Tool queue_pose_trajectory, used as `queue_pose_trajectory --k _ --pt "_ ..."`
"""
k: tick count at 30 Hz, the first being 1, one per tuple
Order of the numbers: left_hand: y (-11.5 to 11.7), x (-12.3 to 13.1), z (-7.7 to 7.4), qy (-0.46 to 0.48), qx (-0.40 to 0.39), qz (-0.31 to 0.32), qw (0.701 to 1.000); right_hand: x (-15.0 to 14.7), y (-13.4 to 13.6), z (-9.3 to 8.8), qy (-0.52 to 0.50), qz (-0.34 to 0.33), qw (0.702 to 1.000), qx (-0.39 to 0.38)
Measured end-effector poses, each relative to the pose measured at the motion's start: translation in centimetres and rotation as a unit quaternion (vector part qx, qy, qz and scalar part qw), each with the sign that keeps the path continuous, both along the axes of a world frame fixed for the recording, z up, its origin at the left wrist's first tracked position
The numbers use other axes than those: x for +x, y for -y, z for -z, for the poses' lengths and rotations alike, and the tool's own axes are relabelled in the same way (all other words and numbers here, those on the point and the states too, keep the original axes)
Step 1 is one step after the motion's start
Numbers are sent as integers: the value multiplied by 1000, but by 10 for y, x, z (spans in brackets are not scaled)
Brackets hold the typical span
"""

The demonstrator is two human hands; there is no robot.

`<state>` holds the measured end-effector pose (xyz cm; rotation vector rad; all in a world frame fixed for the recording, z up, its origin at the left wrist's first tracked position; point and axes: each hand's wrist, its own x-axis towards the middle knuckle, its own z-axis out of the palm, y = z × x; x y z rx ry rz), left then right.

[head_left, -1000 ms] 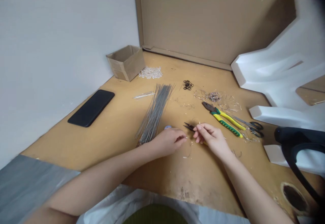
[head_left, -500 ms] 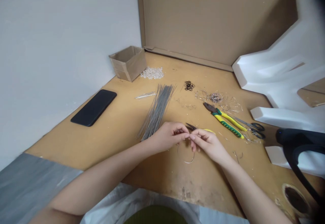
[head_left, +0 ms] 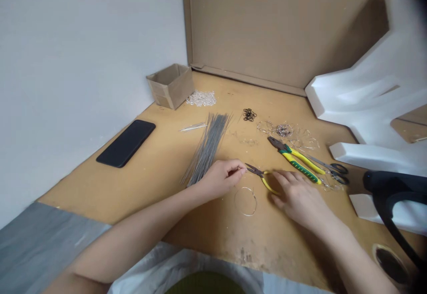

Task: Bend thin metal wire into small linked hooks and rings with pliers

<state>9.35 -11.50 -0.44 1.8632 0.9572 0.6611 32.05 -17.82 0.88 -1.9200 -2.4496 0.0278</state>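
Observation:
My left hand [head_left: 220, 179] is pinched closed on the end of a thin wire whose loop [head_left: 246, 201] hangs just below and to the right of it, over the brown tabletop [head_left: 160, 174]. My right hand [head_left: 298, 196] lies on the table with fingers spread, resting on the yellow handles of small needle-nose pliers [head_left: 262, 176] whose dark tips point left toward my left hand. A bundle of straight grey wires [head_left: 207, 147] lies just beyond my left hand.
Green-and-yellow pliers [head_left: 295, 158] and scissors [head_left: 332, 168] lie to the right. Black rings [head_left: 248, 114], tangled wire bits [head_left: 287, 130], clear beads [head_left: 201, 98], a small cardboard box [head_left: 171, 85], a black phone [head_left: 126, 143], white foam pieces [head_left: 373, 98] and a black object [head_left: 393, 191] sit around.
My right hand let go of the wire and moved right, down onto the small pliers. My left hand kept its pinch on the wire, whose loop now shows fully.

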Motion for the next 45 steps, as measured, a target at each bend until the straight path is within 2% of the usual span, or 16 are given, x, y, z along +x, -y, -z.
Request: queue_pose_trajectory --k 5,12,15,17,19,22,24,26,30,34,45 --pt "0 1 0 26 -16 -10 999 -10 0 12 70 -8 997 12" --pt "2 1 0 37 -12 -18 999 -18 -24 12 108 -19 993 34" --pt "1 -1 -2 32 17 -26 999 -14 -31 3 44 36 997 47" --pt "0 -3 -5 9 66 -48 997 -13 -30 -6 -78 66 995 16" --pt "-1 -7 -8 -28 134 -75 988 -16 -25 -13 -248 50 965 -71" --pt "-3 -11 -10 -82 225 -99 966 -27 -12 -16 -453 21 863 -220" --pt "-4 -12 -9 -100 258 -103 955 -36 -6 -13 -506 13 819 -271" --pt "-4 -12 -7 -101 277 -103 950 -42 -3 -8 -527 10 797 -295" --pt "-3 -13 -2 -96 295 -97 946 -45 -5 -2 -559 8 768 -312" --pt "-4 -13 0 -98 305 -94 943 -44 -6 -2 -573 13 758 -312" --pt "-4 -13 3 -110 328 -91 934 -44 -4 1 -571 21 764 -299"
